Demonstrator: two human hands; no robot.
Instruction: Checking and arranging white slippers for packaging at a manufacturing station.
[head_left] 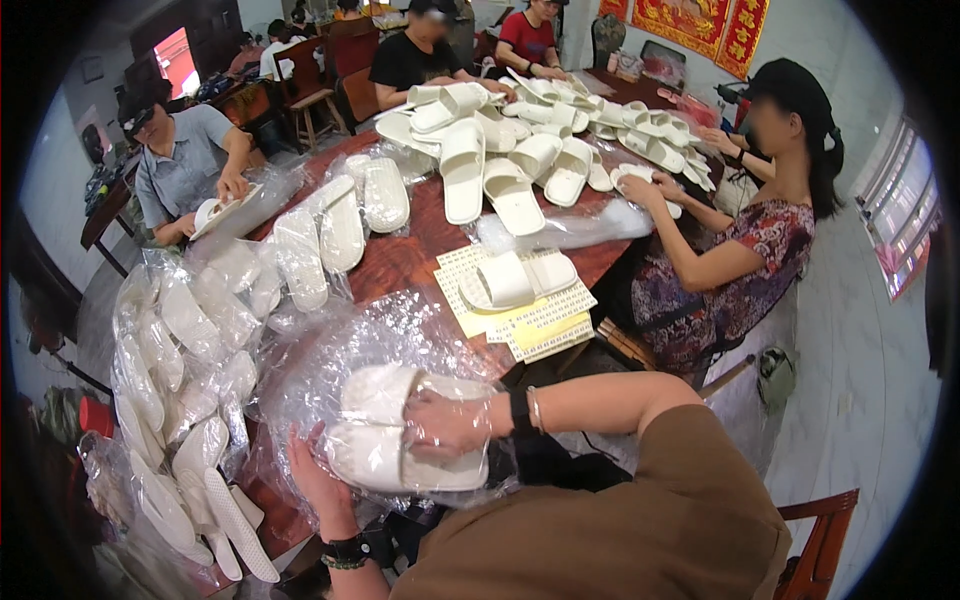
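A pair of white slide slippers [375, 398] lies side by side in front of me, toes to the left, with a clear plastic bag [335, 345] around them. My right hand [450, 422] reaches in from the heel end and grips the pair, its fingertips partly hidden by the straps. At the toe end, my left hand [320, 480] is closed on the bag's side, some fingers hidden behind the film. Beyond the pair, another white slipper [515, 280] rests on yellow printed label sheets [545, 335].
Bagged white slippers [180, 320] cover the table's left side. Loose white slippers [462, 175] are heaped at the far middle. Folded clear plastic bags [565, 228] lie on the reddish wooden table [400, 275]. Several people sit around it, including a person [745, 240] at the right handling slippers.
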